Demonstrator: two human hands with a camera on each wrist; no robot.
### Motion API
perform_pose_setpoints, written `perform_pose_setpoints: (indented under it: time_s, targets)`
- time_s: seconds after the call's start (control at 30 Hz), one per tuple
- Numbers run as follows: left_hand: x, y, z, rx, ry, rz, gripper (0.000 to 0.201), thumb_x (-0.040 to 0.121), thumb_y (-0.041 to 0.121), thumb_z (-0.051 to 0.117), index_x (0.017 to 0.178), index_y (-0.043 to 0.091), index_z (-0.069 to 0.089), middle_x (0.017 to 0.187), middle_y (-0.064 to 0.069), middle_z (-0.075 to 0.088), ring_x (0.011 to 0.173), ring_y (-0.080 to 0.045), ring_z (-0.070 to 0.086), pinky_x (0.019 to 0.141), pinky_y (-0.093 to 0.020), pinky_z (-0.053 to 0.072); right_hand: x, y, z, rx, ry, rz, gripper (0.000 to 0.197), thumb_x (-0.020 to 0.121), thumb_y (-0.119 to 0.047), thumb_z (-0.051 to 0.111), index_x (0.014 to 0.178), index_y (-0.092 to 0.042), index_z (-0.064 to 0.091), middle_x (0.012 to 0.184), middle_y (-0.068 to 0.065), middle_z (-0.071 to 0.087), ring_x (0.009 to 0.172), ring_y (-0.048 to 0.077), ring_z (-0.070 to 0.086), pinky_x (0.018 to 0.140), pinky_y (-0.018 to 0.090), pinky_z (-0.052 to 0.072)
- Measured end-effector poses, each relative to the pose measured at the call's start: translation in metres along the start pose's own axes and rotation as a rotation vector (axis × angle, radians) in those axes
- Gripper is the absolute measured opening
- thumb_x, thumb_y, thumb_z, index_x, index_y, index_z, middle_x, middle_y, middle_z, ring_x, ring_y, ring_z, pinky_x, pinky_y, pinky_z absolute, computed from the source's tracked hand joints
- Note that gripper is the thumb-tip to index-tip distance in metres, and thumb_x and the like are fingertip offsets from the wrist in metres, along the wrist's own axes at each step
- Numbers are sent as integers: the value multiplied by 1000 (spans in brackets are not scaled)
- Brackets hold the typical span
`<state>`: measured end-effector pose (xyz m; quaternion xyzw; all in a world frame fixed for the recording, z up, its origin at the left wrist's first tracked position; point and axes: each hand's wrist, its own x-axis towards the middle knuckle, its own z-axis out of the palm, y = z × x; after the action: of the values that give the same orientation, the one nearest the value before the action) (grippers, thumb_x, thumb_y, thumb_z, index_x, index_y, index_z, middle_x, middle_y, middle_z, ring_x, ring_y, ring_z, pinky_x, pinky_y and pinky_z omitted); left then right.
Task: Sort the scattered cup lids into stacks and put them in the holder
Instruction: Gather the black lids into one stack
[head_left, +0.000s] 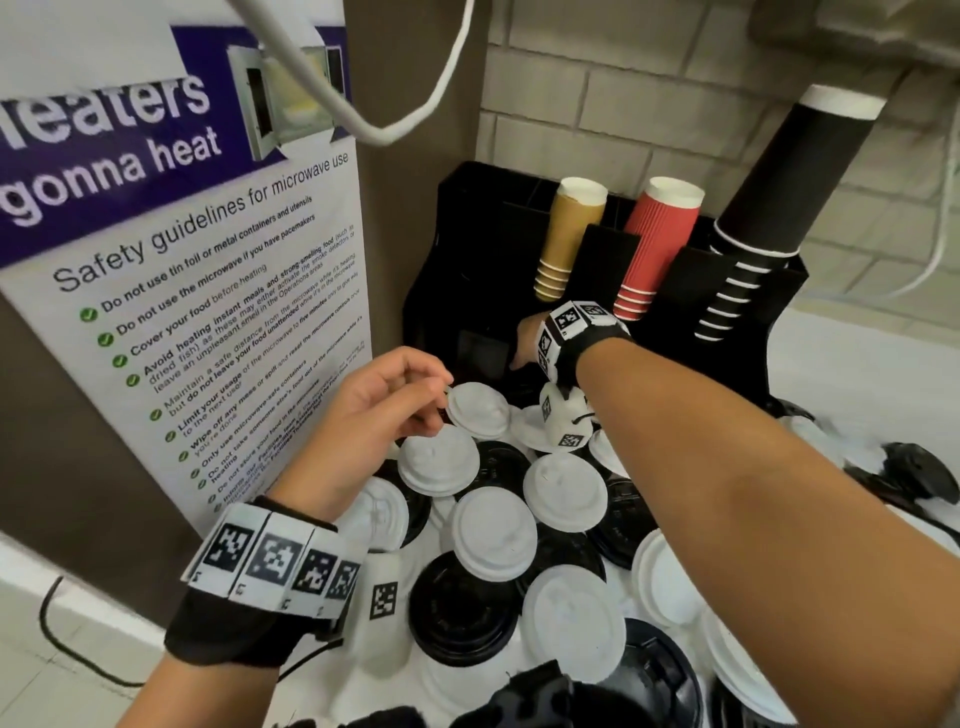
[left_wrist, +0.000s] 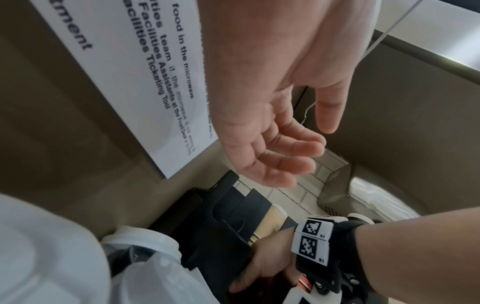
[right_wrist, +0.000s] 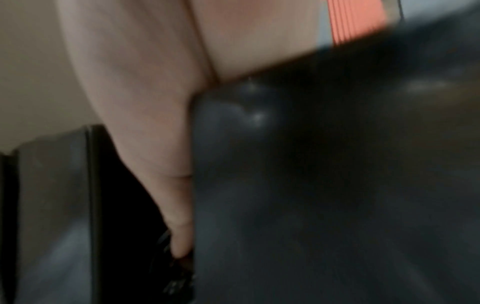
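Several white lids (head_left: 493, 535) and black lids (head_left: 462, 608) lie scattered and overlapping on the counter. My left hand (head_left: 439, 400) hovers over them with fingers loosely curled and nothing in it, its fingertips next to a small white lid (head_left: 478, 410). The left wrist view shows that left hand (left_wrist: 320, 144) empty. My right hand (head_left: 524, 345) reaches down into a front slot of the black holder (head_left: 467, 234). Its thumb (right_wrist: 179, 226) lies against a blurred dark stack that looks like black lids (right_wrist: 285, 164). The right fingers are hidden inside the slot.
Sleeves of brown cups (head_left: 566, 234), red cups (head_left: 660, 244) and black cups (head_left: 769, 197) lean in the holder's rear slots. A microwave safety poster (head_left: 208, 312) covers the wall to the left. A white cable (head_left: 405, 119) hangs overhead. Tiled wall stands behind the holder.
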<state>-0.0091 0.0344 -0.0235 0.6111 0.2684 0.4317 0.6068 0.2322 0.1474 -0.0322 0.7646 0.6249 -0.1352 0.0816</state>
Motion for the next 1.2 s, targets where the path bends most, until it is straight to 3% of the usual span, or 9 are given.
perform_pose_setpoints:
  time_s: [0.27,0.43,0.57,0.67,0.73,0.83,0.93,1.03,1.2]
  targets:
    - [0,1,3,4,1,44,22,91,16,59,80,32,72,75,7,63,73,-8,60,70,-22,54,-19,3,-23,-41,184,-6,37,93,-13,59,126,1,54,129,19,56,119,34,55,92,37,45]
    - [5,-3,4,45,151,4,19,86,25,67,100,38,64,100,12,63,92,-3,63,83,-28,52,-67,11,-72,135,428,70,38,96,-18,54,130,-2,50,128,19,55,117,35,54,87,33,44]
    - [14,-3,17,1,228,-48,67,76,35,78,131,40,40,132,4,54,113,0,58,95,-29,48,-125,8,-70,872,263,-200,23,99,-12,50,121,-10,52,107,11,56,100,25,59,67,26,56]
    - [14,-2,33,-89,151,29,98,59,43,82,139,47,24,142,5,49,128,-5,52,104,-29,45,-154,-7,-44,1252,-37,-406,20,101,-8,42,118,-13,52,101,9,62,91,18,62,75,29,57]
    - [13,-1,44,-86,174,129,96,60,39,81,139,44,27,139,3,52,124,-6,56,102,-29,47,-164,-17,-26,1285,-101,-443,23,102,-10,39,119,-19,51,106,8,63,92,17,64,78,30,58]
    - [11,4,54,-112,221,176,84,64,34,78,138,37,37,134,-5,54,118,-15,61,99,-35,51,-173,-26,-10,1198,-15,-446,29,102,-11,41,123,-29,49,114,4,65,95,11,67,83,32,58]
    - [10,7,57,-135,213,149,71,68,20,76,132,30,45,127,-4,58,114,-20,62,94,-40,54,-182,-19,-4,1103,127,-572,57,93,0,54,140,-27,40,136,3,52,119,13,57,99,38,50]
    - [10,10,56,-115,188,112,69,70,15,70,135,23,47,136,-12,53,122,-26,57,103,-52,47,-191,-11,1,1134,160,-669,80,81,-9,73,145,-37,34,143,-6,42,130,12,48,99,38,50]
    - [8,13,57,-137,62,140,62,77,14,69,133,33,48,129,2,58,114,-12,61,94,-39,54,-191,-9,7,1216,266,-635,72,74,-9,80,134,-36,51,134,-10,50,125,15,52,95,41,53]
